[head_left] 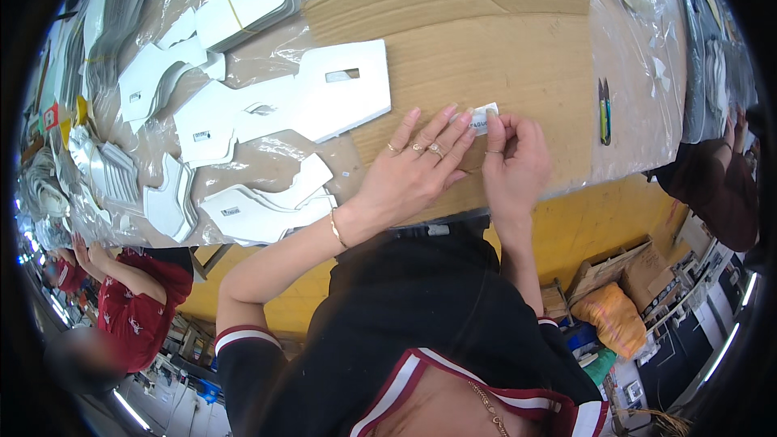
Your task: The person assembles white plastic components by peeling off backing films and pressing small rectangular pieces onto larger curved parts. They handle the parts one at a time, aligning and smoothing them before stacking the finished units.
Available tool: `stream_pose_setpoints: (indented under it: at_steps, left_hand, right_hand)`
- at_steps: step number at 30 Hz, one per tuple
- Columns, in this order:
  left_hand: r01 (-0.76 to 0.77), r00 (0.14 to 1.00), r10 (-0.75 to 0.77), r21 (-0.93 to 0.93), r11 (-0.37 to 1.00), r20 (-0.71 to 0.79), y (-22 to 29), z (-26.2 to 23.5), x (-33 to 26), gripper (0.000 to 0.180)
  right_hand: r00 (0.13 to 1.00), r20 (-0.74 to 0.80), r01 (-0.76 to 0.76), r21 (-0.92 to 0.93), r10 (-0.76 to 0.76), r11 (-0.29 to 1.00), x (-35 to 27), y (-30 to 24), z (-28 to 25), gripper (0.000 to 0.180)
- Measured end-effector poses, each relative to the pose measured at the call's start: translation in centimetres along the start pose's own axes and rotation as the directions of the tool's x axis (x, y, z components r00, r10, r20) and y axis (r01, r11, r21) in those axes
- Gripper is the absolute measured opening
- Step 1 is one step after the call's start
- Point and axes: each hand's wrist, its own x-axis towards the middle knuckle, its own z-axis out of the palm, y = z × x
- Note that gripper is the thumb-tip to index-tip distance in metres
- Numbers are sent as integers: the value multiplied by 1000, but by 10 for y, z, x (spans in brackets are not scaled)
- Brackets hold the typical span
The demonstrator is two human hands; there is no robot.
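Small white label [486, 119] up at the fingertips, just over the brown cardboard sheet [502, 57], near the middle of it and closer to the body-side edge. Can't tell if touching the cardboard or lifted a hair off it.

Right hand [514, 163] curled in tight, thumb and forefinger closed narrow on the right end of the label. Left hand [413, 171] stretched out long and fairly flat, fingers close together, tips on the label's left end. Thumb hidden underneath, so no telling whether pinching or only pressing down. Rings on three fingers, thin bracelet [335, 229] at the wrist.

Looks like the fiddly bit with the label itself: peeling or straightening between both hands, not yet stuck down on anything. Next move probably calling for a steady pinch on the right, a light touch on the left, and keeping the thing flat and uncreased.

Further out: stacks of white die-cut cards [340, 93] fanned across the left, on a crinkly clear plastic sheet [267, 57] over the table [615, 210]. Small snips [605, 111] lying well off to the right of the cardboard, untouched. Co-worker in red [137, 291] at the lower left, another person's dark sleeve [716, 186] at the far right, both well apart from the label.
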Motion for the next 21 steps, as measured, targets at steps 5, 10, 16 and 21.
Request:
stream_pose_setpoints:
  at_steps: [5, 10, 16, 21]
  left_hand:
    - [-7, 1000, 6, 45, 999, 17, -2, 0, -2, 57]
    - [25, 999, -27, 47, 999, 28, 0, 0, -2, 57]
    - [78, 993, -71, -73, 994, 94, -1, -3, -5, 67]
    - [71, 991, -59, -99, 993, 123, -4, -4, -6, 72]
  right_hand:
    - [998, -26, 59, -140, -63, 988, -3, 3, 6, 14]
    - [992, -62, 100, -167, -111, 981, -6, 5, 8, 14]
    - [999, -52, 1, 9, -1, 1000, -7, 4, 6, 14]
    - [976, -32, -184, 403, 215, 896, 1, 5, -13, 29]
